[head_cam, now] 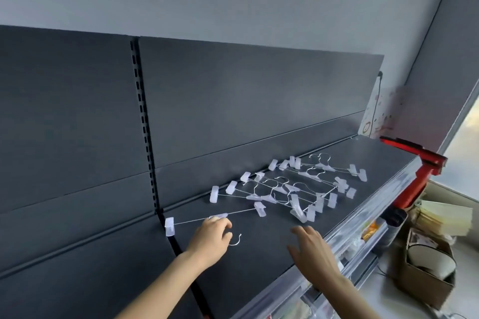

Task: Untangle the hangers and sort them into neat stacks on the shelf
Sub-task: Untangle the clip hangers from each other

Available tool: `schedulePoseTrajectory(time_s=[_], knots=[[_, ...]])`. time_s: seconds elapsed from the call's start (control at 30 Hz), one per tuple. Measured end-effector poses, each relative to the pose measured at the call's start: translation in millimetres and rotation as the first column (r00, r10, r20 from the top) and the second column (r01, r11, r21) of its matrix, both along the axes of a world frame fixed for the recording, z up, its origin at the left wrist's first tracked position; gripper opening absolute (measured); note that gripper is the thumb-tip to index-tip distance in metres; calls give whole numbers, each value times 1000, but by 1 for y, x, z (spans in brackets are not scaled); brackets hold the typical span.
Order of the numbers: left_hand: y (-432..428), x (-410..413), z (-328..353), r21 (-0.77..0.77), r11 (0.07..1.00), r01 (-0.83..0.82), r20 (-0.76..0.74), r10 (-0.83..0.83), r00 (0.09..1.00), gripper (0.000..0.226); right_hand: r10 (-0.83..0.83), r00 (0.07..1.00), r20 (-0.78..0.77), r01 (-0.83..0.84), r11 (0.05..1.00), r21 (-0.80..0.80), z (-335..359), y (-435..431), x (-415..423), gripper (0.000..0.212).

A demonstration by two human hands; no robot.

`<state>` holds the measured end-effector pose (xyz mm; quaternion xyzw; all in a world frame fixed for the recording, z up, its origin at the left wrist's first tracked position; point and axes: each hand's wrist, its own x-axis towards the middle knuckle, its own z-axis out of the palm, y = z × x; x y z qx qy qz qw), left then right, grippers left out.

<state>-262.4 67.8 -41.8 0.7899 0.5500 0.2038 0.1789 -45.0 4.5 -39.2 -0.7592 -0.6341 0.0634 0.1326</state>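
A tangle of clear plastic clip hangers (pixel 287 189) with thin metal bars and hooks lies on the dark shelf (pixel 363 160), from its middle toward the right. One single hanger (pixel 197 219) lies apart at the left, its hook pointing toward me. My left hand (pixel 211 239) curls its fingers round the middle of that hanger, at the hook's base. My right hand (pixel 311 248) hovers over the shelf's front part with fingers straight and spread, holding nothing, short of the pile.
Dark back panels (pixel 246 101) rise behind the shelf, with a slotted upright (pixel 143 122) at the left. A clear price rail (pixel 363 217) runs along the front edge. A red frame (pixel 420 171) stands at the right end, cardboard boxes (pixel 427 264) below it.
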Motion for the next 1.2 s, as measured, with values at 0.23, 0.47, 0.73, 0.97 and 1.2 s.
schedulePoseTrajectory(time_s=[0.23,0.47,0.73,0.97,1.2], knots=[[22,8,-13,-114,992,63,-139,-78,987,30,112,993,-33,-113,992,-61,-2,78,30,22],[27,22,-13,-128,992,19,-266,-53,963,13,301,952,-47,-304,951,-62,-4,135,51,26],[34,12,34,-59,965,-257,160,263,951,21,432,893,-127,-436,900,-9,-13,161,48,30],[62,8,12,-207,922,-328,137,359,923,24,469,877,-105,-466,883,51,-27,164,36,23],[76,10,-12,-281,908,-312,19,330,944,30,423,906,27,-418,902,-104,-26,178,34,28]])
